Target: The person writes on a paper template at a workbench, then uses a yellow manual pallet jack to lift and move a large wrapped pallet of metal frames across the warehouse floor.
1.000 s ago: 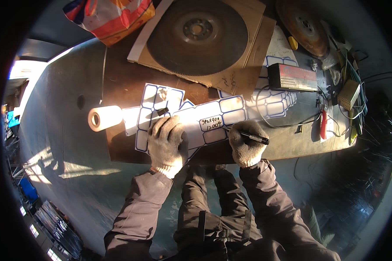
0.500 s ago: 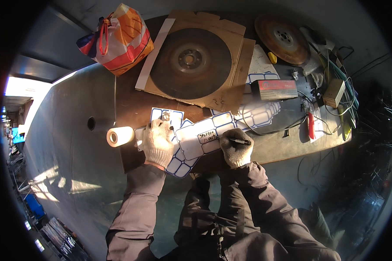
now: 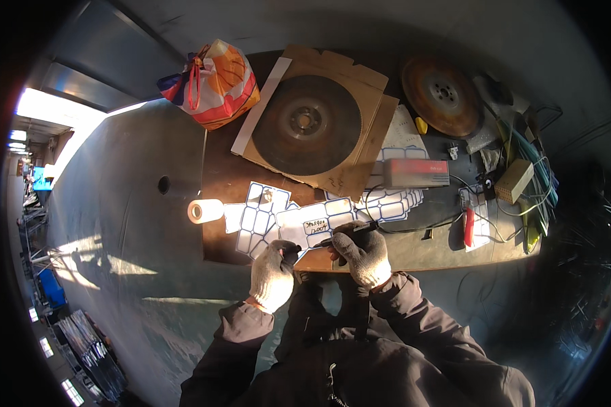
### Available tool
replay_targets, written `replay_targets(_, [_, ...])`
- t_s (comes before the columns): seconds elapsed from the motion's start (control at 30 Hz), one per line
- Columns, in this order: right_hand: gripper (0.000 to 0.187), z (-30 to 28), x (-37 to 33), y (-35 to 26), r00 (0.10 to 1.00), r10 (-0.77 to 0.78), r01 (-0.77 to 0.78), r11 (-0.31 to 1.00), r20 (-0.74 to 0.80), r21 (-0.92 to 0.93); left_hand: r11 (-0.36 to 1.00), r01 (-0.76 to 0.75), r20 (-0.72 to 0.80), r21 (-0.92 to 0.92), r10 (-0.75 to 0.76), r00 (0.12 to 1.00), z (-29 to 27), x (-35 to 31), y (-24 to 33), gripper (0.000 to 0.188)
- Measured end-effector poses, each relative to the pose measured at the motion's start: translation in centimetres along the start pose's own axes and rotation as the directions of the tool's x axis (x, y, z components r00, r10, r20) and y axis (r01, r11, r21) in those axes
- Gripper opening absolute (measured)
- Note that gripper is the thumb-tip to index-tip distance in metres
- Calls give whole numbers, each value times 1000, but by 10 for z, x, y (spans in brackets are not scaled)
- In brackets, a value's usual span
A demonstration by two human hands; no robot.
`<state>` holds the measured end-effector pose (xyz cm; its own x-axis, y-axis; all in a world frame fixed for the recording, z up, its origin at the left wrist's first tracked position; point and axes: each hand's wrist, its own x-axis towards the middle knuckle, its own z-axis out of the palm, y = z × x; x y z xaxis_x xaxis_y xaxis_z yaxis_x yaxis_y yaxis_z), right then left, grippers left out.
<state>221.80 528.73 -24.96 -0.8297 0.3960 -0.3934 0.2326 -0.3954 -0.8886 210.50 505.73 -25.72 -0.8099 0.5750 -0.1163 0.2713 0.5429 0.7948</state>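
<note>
Head view: my right grip [image 3: 366,256] has swung in, pinching the pen [image 3: 365,228], toward my left grip [image 3: 271,279], pinching a dark cap [image 3: 296,248]; writing looks paused, labels [image 3: 254,220] lying on the counter [image 3: 421,256].

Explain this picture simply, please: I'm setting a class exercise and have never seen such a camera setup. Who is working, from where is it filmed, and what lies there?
There is no machine: a person works with a gloved left hand and right hand. A wide fisheye camera worn on the head looks down, so straight edges bend near the rim.

The right hand holds a black pen; the left seems to pinch a small dark piece, perhaps its cap.

On the table lie blue-bordered label sheets, one with black handwriting. Farther back, a large dark disc lies on cardboard, between a colourful bag and a rusty disc.
</note>
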Motion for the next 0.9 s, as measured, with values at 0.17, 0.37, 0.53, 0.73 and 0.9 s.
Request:
replay_targets(0.17, [27, 1, 7, -10, 999, 50, -49, 998, 18, -41, 999, -32, -16, -4, 32, 999, 6, 2, 27, 12])
replay_targets(0.37, [31, -1, 21, -26, 995, 18, -11, 998, 95, -70, 998, 4, -25, 63, -2, 1000, 4, 10, 46, 13])
replay_targets(0.53, [30, 1, 24, -35, 994, 31, -28, 999, 106, -29, 991, -78, -49, 105, 84, 995, 9, 19, 52, 26])
replay_targets(0.73, [32, 9, 27, -39, 985, 139, -133, 990, 107, -54, 991, -61, -148, 115, 78, 986, 24, 27, 65, 30])
replay_targets(0.9, [35, 1, 85, -34, 984, 175, -173, 984, 43, -31, 997, 18, -138, 71, -8, 990, 21, 39, 65, 12])
